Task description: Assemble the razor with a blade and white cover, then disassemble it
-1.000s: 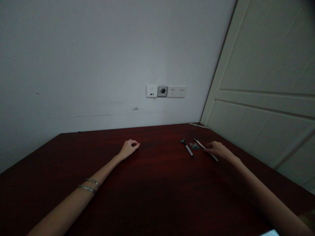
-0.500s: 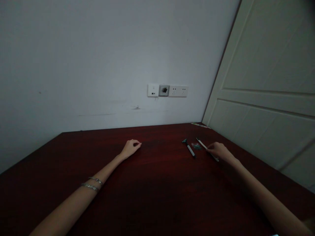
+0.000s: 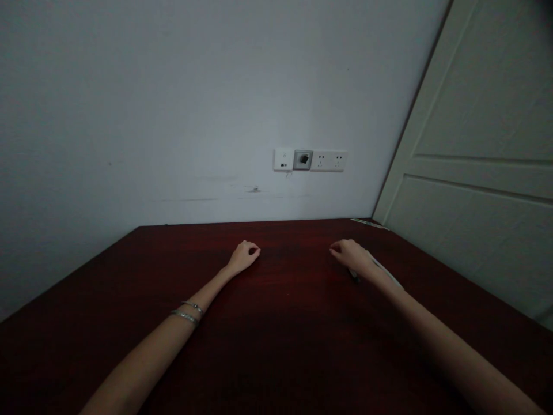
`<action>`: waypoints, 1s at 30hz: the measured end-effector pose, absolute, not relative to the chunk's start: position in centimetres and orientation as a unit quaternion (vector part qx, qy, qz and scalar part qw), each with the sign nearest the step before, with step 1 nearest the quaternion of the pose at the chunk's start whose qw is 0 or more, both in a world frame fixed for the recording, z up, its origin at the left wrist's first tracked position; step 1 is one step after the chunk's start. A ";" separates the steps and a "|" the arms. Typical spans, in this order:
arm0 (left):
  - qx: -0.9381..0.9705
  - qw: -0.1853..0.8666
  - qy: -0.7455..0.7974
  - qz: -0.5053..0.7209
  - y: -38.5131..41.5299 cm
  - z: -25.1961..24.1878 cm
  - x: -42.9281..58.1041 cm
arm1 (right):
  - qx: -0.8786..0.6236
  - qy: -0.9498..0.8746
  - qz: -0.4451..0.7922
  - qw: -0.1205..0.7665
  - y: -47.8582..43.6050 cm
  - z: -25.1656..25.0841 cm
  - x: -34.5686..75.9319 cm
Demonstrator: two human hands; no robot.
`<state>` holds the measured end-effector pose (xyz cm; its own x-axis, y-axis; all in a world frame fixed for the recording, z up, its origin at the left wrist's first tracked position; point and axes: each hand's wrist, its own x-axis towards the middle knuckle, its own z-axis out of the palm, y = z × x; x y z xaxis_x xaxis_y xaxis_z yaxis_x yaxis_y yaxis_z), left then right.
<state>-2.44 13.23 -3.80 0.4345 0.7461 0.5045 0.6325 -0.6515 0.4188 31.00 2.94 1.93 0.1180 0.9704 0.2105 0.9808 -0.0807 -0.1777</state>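
Note:
My left hand (image 3: pixel 245 256) rests on the dark red tabletop (image 3: pixel 268 323), its fingers curled and the thumb meeting a fingertip, with nothing visible in them. Two silver bracelets (image 3: pixel 189 314) circle that wrist. Over on the right, my right hand (image 3: pixel 349 255) hovers low above the table, fingers bent and slightly apart, with nothing seen between them. It covers most of a razor, whose grey handle end (image 3: pixel 354 276) pokes out below the palm. A thin white stick (image 3: pixel 387 272) lies along the far side of my right wrist, partly hidden by it. The small packet is hidden.
Behind the table rises a white wall (image 3: pixel 194 104) with a row of sockets (image 3: pixel 328 161). A pale panelled door (image 3: pixel 479 178) stands at the right. Near the table's back right corner lies a flat printed strip (image 3: pixel 369 223).
My right hand has let go of the white stick and moved left over the razor and packet. The view has shifted, so the surroundings sit further right. My left hand keeps its pose.

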 end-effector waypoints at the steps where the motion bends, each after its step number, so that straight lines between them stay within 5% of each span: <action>1: 0.849 0.076 0.404 0.333 13.1 -3.8 -2.4 | -0.718 -0.682 -0.028 0.135 3.5 1.7 29.5; 15: 0.885 -0.023 0.409 0.222 12.7 -4.6 -2.1 | -0.616 -0.768 -0.043 0.173 9.1 -4.1 21.4; 30: 0.863 -0.002 0.478 0.161 12.4 -4.7 -2.2 | -0.606 -0.770 -0.010 0.198 8.9 -4.7 22.1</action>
